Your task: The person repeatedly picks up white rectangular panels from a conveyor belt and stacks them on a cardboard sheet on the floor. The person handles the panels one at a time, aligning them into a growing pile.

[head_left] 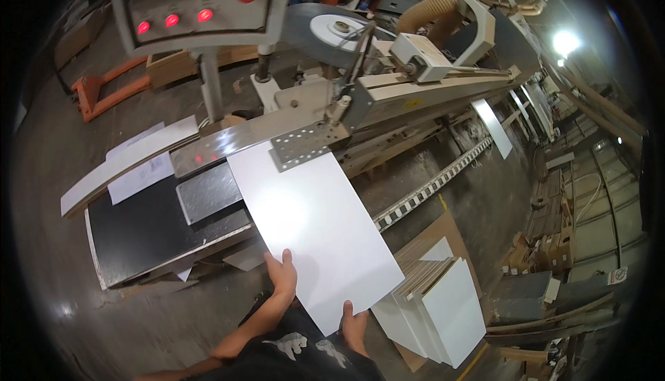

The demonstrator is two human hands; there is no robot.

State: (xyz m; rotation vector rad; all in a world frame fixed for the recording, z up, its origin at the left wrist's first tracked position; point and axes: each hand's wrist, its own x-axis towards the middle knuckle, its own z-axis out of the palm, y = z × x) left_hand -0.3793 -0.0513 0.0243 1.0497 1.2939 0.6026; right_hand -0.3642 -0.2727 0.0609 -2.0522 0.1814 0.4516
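A large white panel with a glossy top slants away from me. Its far end meets the machine's metal infeed, partly under a perforated metal plate. At the panel's left edge, my left hand grips it with the thumb up by the edge and the fingers mostly hidden beneath. My right hand is closed on the near right edge, thumb up, its other fingers out of sight under the board.
A control box with a screen and red buttons stands at upper left. White panels are stacked at my right. Left of the panel are a black-topped table and white strips. An orange pallet jack lies beyond.
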